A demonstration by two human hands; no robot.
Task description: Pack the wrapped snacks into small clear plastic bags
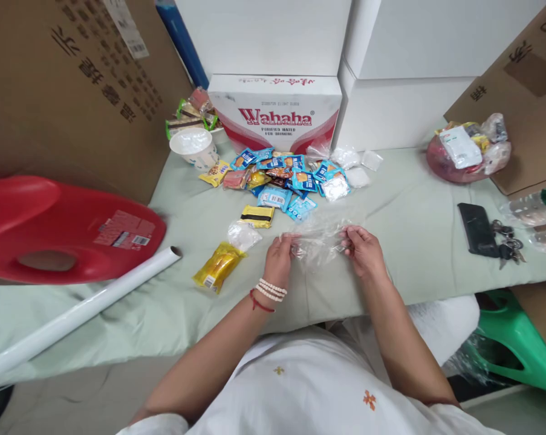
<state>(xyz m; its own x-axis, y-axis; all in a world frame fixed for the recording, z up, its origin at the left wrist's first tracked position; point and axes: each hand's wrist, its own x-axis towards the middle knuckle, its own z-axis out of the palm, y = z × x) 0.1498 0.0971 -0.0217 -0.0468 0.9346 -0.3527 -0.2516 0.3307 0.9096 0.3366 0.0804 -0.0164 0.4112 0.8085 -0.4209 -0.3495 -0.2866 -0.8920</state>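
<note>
A crumpled clear plastic bag [320,241] is stretched between my two hands, low over the cloth. My left hand [279,260], with a beaded bracelet at the wrist, pinches its left end. The right end is gripped between the fingertips of my right hand [363,251]. Just beyond lies a pile of small snack packets [275,196], many of them blue. Left of my left hand are a yellow and black packet [257,216], a clear-wrapped white packet [243,235] and a larger yellow packet [219,266].
Behind the pile stands a Wahaha carton [277,115]. A paper tub [193,147] is at its left. Further left are a red jug [68,232] and a white roll [86,308]. On the right sit a red bowl [440,163] of packets, a black phone [477,229] and keys [511,249].
</note>
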